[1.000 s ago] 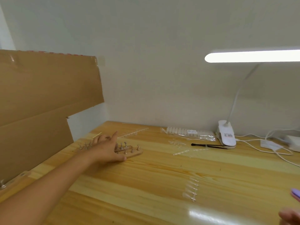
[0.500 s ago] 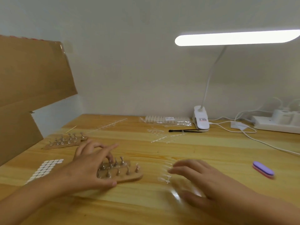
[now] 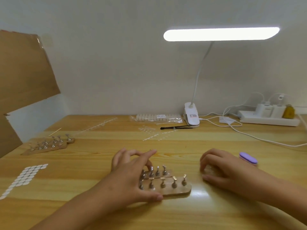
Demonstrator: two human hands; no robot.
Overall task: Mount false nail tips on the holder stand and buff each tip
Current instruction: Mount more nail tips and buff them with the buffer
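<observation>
Wooden holder stand with metal pegs (image 3: 176, 188) sits on the pale pine counter (image 3: 216, 213) right in front of you. No tips on its pegs that I can make out. Your left hand (image 3: 131, 178) grips the stand's left end, thumb on the near edge and fingers curled over the far row of pegs. Your right hand (image 3: 222, 170) is just right of the stand, fingers curled down over a clear strip of false nail tips (image 3: 209, 170). Can't tell if it pinches the strip or only covers it. Purple oval buffer block (image 3: 248, 159) lies further right of the stand, close behind that hand.

Risks, my read:
- **Stand slipping:** it looks like two boards side by side, so a shove from your left hand may slide one off the other.
- **Pegs knocked:** fingers draped over the far pegs may push one askew.
- **Tips lost:** they're small and clear, and the white clip lamp (image 3: 221, 34) throws a glare patch on the counter just right of the stand. A tip snapped off the strip could skip away unseen.
- **Tips scattering:** likely if your hold on the strip is loose.
- **Tips popping off during buffing:** likely on a peg with nothing sticky on it. White sheet of oval adhesive dots (image 3: 25, 178) lies well left of the stand.
- **Wrong set:** second wooden peg stand (image 3: 48, 146) sits far left and behind. Don't grab that one.
</observation>
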